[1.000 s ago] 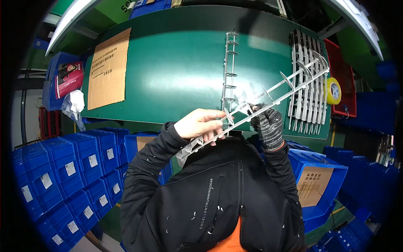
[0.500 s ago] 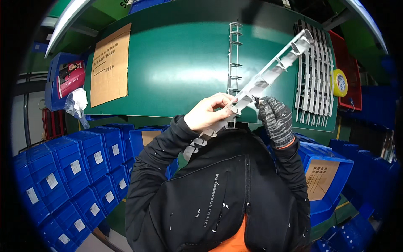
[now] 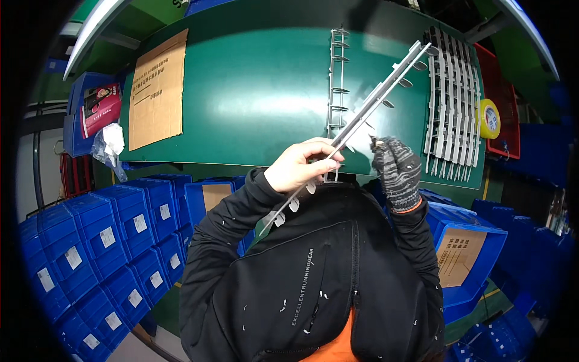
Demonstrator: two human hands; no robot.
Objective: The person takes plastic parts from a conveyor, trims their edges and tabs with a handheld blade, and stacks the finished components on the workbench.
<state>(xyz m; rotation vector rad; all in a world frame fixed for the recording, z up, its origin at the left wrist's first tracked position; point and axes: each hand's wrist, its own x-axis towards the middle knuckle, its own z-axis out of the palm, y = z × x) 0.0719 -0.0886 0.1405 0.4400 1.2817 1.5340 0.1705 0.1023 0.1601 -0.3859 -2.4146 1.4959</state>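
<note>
My bare left hand [image 3: 300, 165] is closed around a long grey strip with rounded tabs [image 3: 382, 95]. The strip slants from near my jacket up to the far right, held above the table edge, narrow side showing. To its right is my right hand [image 3: 398, 172] in a dark grey knitted glove, fingers pinched together, apart from the strip. Something small and dark pokes out at its fingertips, too small to name. Behind the held strip, a similar ladder-like strip [image 3: 340, 91] lies lengthwise on the green table [image 3: 253, 90].
Several similar strips [image 3: 452, 102] lie side by side at the table's right, near a yellow tape roll [image 3: 489, 119] and a red bin [image 3: 510, 130]. Flat cardboard [image 3: 158, 90] lies at left. Blue crates [image 3: 99, 241] are stacked lower left; another blue crate [image 3: 482, 265] stands at right.
The held strip has turned about its length, from its broad face to its narrow side, tabs now pointing right. My right hand has come slightly away from it.
</note>
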